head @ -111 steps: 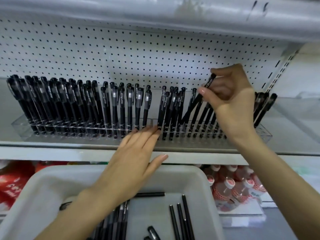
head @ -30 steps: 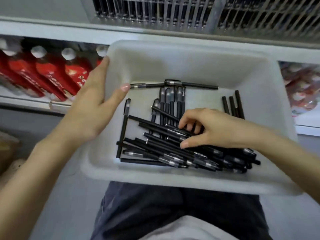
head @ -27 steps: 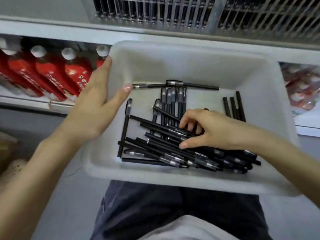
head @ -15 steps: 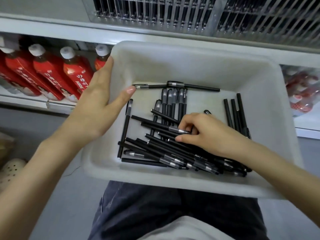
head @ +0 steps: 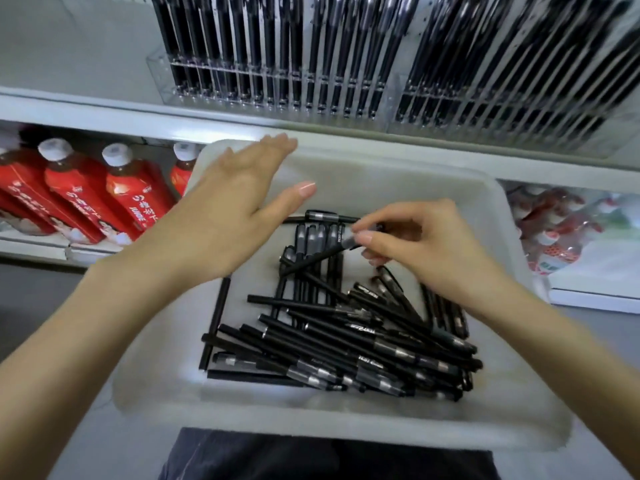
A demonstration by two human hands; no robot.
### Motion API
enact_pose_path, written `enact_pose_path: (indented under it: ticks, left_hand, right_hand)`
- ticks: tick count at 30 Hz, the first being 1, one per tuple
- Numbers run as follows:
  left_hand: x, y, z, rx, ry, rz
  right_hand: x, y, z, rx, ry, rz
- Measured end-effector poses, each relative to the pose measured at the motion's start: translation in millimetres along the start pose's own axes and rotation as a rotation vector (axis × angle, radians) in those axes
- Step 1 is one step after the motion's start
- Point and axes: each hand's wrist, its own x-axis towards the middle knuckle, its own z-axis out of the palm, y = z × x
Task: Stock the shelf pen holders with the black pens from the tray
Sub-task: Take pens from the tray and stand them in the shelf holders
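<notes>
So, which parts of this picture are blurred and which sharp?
Head view: the pens in the shelf holders are streaked by motion blur; the left hand has smeared fingertips; the pens in the tray and the right hand look fairly sharp.

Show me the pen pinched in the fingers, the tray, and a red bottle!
held pen [head: 313, 257]: head view, middle of its black barrel.
tray [head: 346, 422]: head view, bare near rim.
red bottle [head: 133, 199]: head view, on its red label.
</notes>
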Motion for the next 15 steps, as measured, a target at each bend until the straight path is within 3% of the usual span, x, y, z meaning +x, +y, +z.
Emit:
enact_pose_path:
  ticks: [4,8,12,15]
  left_hand:
    - [18.0,38.8,11.1,-0.220,0.052,0.126]
    - [42.9,62.6,34.1,-0.192,0.145,0.243]
    - [71.8,87.8,39.0,-0.207,0.298,0.316]
    - [92.3,108.3,41.9,-0.366,0.225,0.295]
  right_hand:
    - [7.5,-18.6,-35.2,0.231,0.218,-0.070]
    - [14.4,-40.3,-70.5,0.291,0.377,-0.163]
    - [13.7,-57.9,-100.3,0.279,0.446,-0.266]
    - [14.6,-64.5,-116.7,0.200,0.446,-0.336]
